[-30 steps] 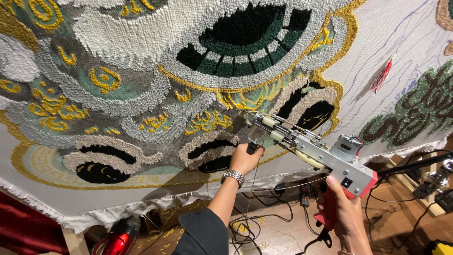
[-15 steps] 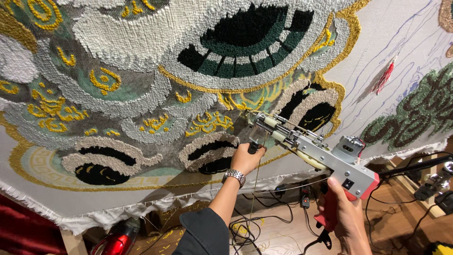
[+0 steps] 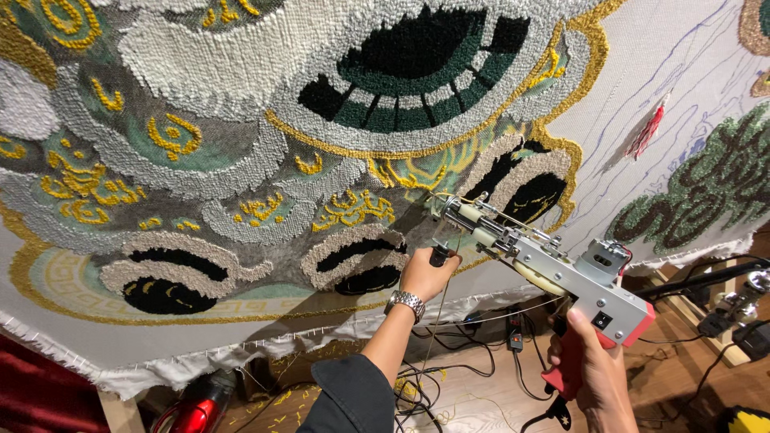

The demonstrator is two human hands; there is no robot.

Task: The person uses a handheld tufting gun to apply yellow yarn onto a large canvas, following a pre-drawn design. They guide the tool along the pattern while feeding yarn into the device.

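A silver metal tufting gun with a red grip and base (image 3: 561, 277) is pressed nose-first against the large stretched tufted rug of grey, cream, dark green and gold yarn (image 3: 241, 144), its needle end meeting the cloth just beside a black and cream curl near the rug's lower middle. The right hand (image 3: 593, 373) wraps its fingers closed around the red rear grip, low and behind the tool, which looks suited to pushing it into the cloth. The left hand (image 3: 429, 273), wearing a silver metal wristwatch (image 3: 407, 302), is clenched on the small black front handle (image 3: 439, 255) under the barrel, seemingly to steady and steer the nose. A thin strand of pale yarn (image 3: 437, 321) hangs from the gun toward the floor, feeding it. Below the rug's frayed white edge lie tangled black cables (image 3: 433, 377) on the wooden floor (image 3: 481, 401), and a shiny red tool (image 3: 200, 405) sits at the lower left. No containers show
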